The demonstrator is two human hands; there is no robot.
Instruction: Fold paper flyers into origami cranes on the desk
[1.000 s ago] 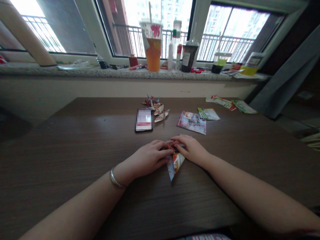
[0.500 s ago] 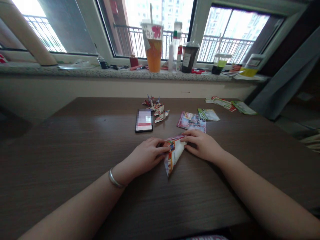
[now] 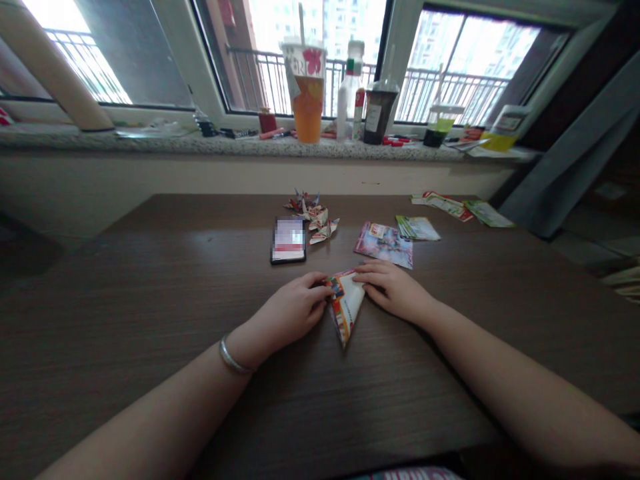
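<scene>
A sheet of printed paper (image 3: 350,303) lies folded into a narrow triangle on the table, its point towards me. White, orange and red print shows on its upper face. My left hand (image 3: 297,303), with a silver bangle at the wrist, pinches its upper left edge. The fingers of my right hand (image 3: 393,288) are bent over its upper right corner and hold it down; the thumb's grip is partly hidden. Beyond the hands sit several folded paper figures (image 3: 323,223), beside a phone (image 3: 289,240) with a lit screen.
A pink-purple printed sheet (image 3: 383,243) lies just past my right hand, near a stack of green-white papers (image 3: 419,228). More leaflets (image 3: 487,213) rest at the table's far right. Drink cups (image 3: 307,100) and bottles (image 3: 350,93) line the stone windowsill (image 3: 225,148).
The folded paper has turned slightly, its near point swinging a little right, and now looks flatter and narrower. My right hand has shifted left with it; my left fingers have drawn back to its edge.
</scene>
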